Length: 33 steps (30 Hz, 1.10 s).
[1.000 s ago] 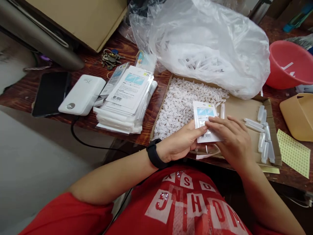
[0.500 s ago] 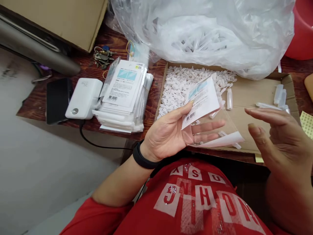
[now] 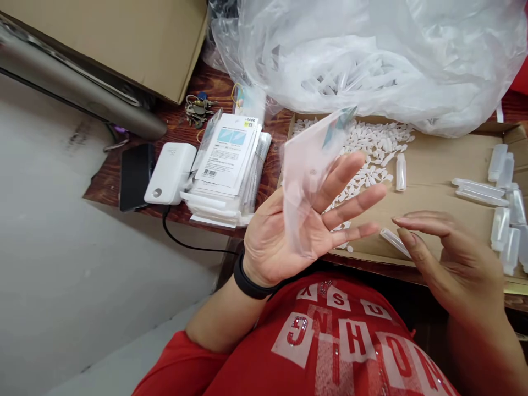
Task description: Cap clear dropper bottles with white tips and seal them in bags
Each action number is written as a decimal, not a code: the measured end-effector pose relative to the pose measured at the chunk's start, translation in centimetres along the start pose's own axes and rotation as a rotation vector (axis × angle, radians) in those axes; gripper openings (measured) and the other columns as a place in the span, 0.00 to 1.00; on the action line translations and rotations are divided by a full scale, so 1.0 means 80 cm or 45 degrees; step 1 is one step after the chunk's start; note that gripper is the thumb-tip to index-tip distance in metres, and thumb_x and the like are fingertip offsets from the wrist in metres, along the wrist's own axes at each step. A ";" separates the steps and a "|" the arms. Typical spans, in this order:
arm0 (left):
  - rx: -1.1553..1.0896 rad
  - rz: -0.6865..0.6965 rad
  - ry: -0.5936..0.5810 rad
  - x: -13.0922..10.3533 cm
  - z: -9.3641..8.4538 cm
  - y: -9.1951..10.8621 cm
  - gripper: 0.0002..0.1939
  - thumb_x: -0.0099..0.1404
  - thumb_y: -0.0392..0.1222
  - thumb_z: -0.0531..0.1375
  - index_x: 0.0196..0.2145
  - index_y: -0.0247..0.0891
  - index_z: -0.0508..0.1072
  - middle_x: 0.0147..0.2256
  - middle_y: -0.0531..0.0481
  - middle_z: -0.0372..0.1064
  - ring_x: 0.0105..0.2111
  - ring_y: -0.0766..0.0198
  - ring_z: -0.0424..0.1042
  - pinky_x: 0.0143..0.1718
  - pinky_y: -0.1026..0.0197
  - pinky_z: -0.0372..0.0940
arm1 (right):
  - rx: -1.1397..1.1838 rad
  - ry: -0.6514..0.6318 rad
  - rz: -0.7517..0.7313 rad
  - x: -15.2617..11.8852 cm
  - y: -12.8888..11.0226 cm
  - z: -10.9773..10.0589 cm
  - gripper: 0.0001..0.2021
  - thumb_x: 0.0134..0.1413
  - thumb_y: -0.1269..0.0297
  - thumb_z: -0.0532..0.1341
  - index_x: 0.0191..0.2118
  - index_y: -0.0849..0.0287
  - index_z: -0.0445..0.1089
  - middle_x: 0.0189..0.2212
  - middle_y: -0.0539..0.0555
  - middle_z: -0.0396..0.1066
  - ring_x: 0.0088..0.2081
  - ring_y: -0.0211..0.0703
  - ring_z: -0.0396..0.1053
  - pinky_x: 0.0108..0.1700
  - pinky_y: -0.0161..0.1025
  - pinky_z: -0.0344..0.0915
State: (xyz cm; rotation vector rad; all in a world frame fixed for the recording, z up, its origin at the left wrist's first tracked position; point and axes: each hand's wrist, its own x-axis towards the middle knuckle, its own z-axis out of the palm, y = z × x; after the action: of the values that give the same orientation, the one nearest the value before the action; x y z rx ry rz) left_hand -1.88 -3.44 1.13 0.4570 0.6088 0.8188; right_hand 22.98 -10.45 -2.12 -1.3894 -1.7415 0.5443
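A clear plastic packet with a printed card (image 3: 307, 151) stands across the palm of my left hand (image 3: 276, 242), smeared by motion. That palm faces up, its fingers are spread, and the packet hides the thumb. My right hand (image 3: 462, 258) hovers over the front of a shallow cardboard tray (image 3: 437, 159), thumb and index finger close but apart, with nothing seen between them. Close by its thumb lies a small clear plastic tube (image 3: 394, 242). Small white plastic pieces (image 3: 367, 148) are heaped in the tray's left part. Several more tubes (image 3: 501, 228) lie at its right end.
Left of the tray is a stack of packaged cards (image 3: 226, 159), beside a white power bank (image 3: 171, 173) with a cable and a black phone (image 3: 136, 176). Keys (image 3: 198, 107) lie behind them. A big translucent bag (image 3: 391, 33) of tubes bulges over the tray's back edge.
The packet has tipped up and turned over my left palm, and that hand's fingers have spread. My right hand has come left, nearer to my left hand. The view has shifted.
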 end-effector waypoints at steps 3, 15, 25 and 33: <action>-0.027 -0.048 0.080 0.006 0.005 -0.001 0.15 0.74 0.55 0.64 0.53 0.52 0.82 0.64 0.55 0.75 0.70 0.42 0.67 0.62 0.43 0.73 | 0.066 0.091 0.074 -0.002 -0.004 0.000 0.17 0.64 0.69 0.70 0.56 0.46 0.78 0.48 0.51 0.81 0.51 0.47 0.78 0.57 0.47 0.73; 0.093 -0.006 -0.052 0.018 0.011 -0.040 0.17 0.73 0.41 0.68 0.59 0.41 0.78 0.62 0.44 0.77 0.66 0.49 0.72 0.70 0.49 0.63 | -0.398 -0.255 -0.402 0.023 -0.031 -0.003 0.27 0.67 0.72 0.67 0.68 0.47 0.66 0.67 0.59 0.68 0.75 0.58 0.59 0.75 0.62 0.60; 0.080 -0.116 -0.104 0.019 0.000 -0.036 0.16 0.75 0.41 0.66 0.58 0.39 0.79 0.61 0.43 0.78 0.60 0.52 0.77 0.65 0.52 0.67 | 0.337 -0.080 0.352 -0.009 -0.018 0.004 0.32 0.67 0.66 0.68 0.73 0.44 0.62 0.38 0.50 0.79 0.36 0.42 0.81 0.35 0.39 0.82; 0.272 -0.238 -0.145 0.020 -0.012 -0.034 0.22 0.75 0.42 0.66 0.65 0.42 0.74 0.59 0.42 0.79 0.51 0.55 0.81 0.52 0.55 0.74 | 0.468 0.047 0.504 0.004 -0.004 0.002 0.20 0.62 0.66 0.73 0.58 0.48 0.78 0.29 0.46 0.80 0.28 0.35 0.78 0.29 0.27 0.77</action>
State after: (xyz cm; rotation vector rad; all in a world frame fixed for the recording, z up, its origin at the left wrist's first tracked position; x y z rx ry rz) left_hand -0.21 -3.74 -1.69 0.6273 0.6253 0.5480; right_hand 22.62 -10.21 -1.87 -1.4638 -1.2564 0.9927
